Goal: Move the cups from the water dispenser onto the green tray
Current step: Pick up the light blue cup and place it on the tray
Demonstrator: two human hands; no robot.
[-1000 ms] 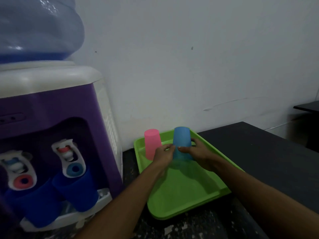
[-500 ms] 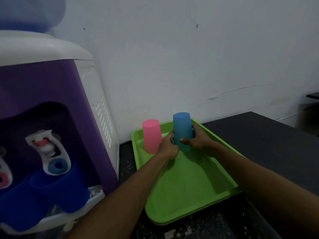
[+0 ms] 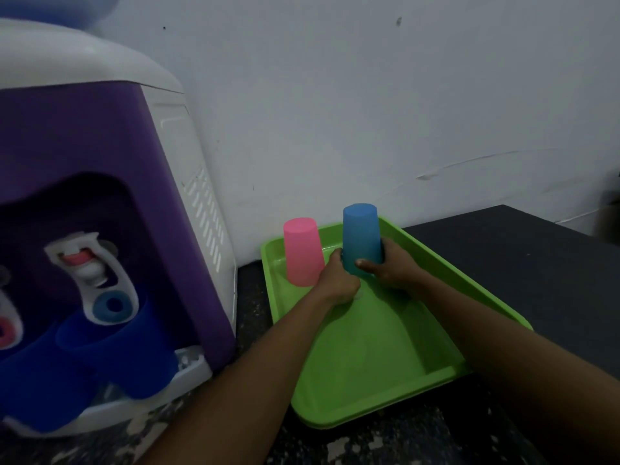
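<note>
Green plastic forms the tray (image 3: 379, 364), which lies on a dark speckled surface (image 3: 523, 263) just to the right of the water dispenser (image 3: 110, 209), close to a pale wall (image 3: 369, 95). Two cups are seen upside down at the far end of the tray. A pink cup (image 3: 303, 251) stands on the tray floor in the far corner nearest the dispenser, apart from both hands. Just to the right of it, a light blue cup (image 3: 361, 241) is held between the two hands, bottom upward and roughly upright; whether its rim touches the tray floor cannot be told, since the rim is hidden by the hands. The left hand (image 3: 339, 280) is curled against the lower left side of the light blue cup, and the right hand (image 3: 391, 266) is wrapped around its lower right side, with the thumb laid across the front. Both forearms are stretched across the near part of the tray.

On the dispenser, a purple front with a white top and side is seen, and two taps are set in a dark recess. Two dark blue cups (image 3: 114, 354) are stood upright on the white drip tray (image 3: 188, 367) beneath the taps, one under the tap with the blue lever and one further left, partly cut off by the frame edge.
</note>
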